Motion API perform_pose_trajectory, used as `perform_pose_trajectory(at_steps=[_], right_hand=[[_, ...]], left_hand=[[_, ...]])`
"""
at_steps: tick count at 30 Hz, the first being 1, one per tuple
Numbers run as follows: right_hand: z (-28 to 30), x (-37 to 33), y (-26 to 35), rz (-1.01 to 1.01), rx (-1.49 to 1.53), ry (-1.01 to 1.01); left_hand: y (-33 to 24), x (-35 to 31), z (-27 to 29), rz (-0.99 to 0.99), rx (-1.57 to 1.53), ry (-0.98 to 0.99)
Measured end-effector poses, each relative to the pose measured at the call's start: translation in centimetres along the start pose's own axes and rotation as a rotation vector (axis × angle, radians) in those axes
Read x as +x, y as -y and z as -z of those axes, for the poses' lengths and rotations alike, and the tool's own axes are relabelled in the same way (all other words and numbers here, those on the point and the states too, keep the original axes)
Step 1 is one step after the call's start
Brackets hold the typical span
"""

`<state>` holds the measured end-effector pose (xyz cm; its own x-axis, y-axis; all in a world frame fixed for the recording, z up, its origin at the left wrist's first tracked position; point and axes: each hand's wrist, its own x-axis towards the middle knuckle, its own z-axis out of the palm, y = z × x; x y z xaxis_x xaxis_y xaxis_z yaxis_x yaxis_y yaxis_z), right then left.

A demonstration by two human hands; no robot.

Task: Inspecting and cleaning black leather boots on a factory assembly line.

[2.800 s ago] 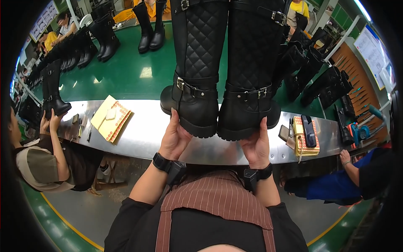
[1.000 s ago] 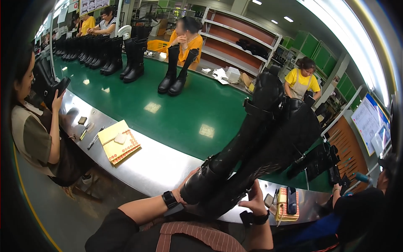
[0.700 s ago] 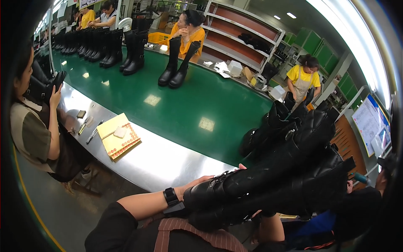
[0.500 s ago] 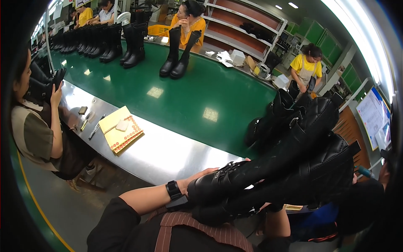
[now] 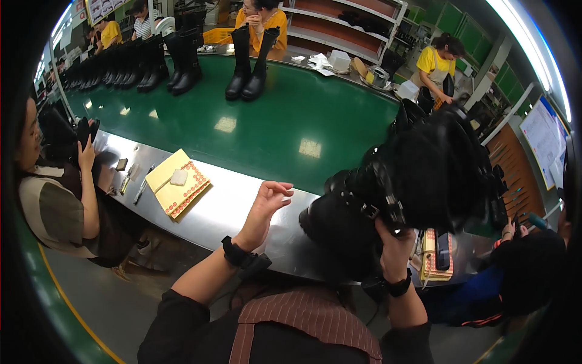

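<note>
My right hand [image 5: 395,247] grips a black tall boot [image 5: 339,233] with buckled straps, close to the metal-edged bench. Another dark boot shaft [image 5: 430,164] overlaps it behind; where one boot ends and the other begins is hard to make out. My left hand [image 5: 265,212] is raised over the metal strip, holding nothing, its fingers loosely bent and apart. Left of it lies a yellow pad [image 5: 176,188] with red round stickers, a small pale block [image 5: 179,177] resting on top.
A pair of black boots [image 5: 245,79] stands on the green belt [image 5: 267,130], with a row of boots farther left. A co-worker [image 5: 66,194] holds a boot at my left. Beside my right hand lie a phone [image 5: 443,252] and another stickered pad [image 5: 429,267].
My left hand has let go of the boots and moved up and left. The boots have swung from lying across my arms to a more upright hold in my right hand.
</note>
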<state>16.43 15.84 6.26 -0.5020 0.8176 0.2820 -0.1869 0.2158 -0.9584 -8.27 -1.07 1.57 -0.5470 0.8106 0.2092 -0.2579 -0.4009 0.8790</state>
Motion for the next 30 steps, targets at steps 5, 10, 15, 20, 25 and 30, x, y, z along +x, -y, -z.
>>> perform_pose_trajectory(at_steps=[5,10,15,20,25,30], right_hand=[[-2.3,-0.3,-2.1,0.097,-0.482,-0.045],[1.1,-0.5,-3.7,0.139,-0.697,0.109],[4.0,-1.9,-7.0,-0.035,-0.368,0.171],[3.2,-4.3,-8.3,-0.025,-0.559,0.315],[-2.0,-7.4,-6.8,0.071,-0.660,0.283],[-2.6,-8.5,-5.8,0.143,-0.585,0.518]], left_hand=[[0.2,-1.5,-5.4,-0.305,0.765,0.525],[1.7,-0.9,-8.4,-0.433,1.171,0.453],[1.6,-0.3,-7.9,-0.355,1.194,0.447],[-0.1,0.5,-6.1,-0.188,1.193,0.396],[-0.6,0.6,-6.6,-0.050,1.126,0.277],[1.2,1.6,-8.2,-0.169,1.194,-0.046]])
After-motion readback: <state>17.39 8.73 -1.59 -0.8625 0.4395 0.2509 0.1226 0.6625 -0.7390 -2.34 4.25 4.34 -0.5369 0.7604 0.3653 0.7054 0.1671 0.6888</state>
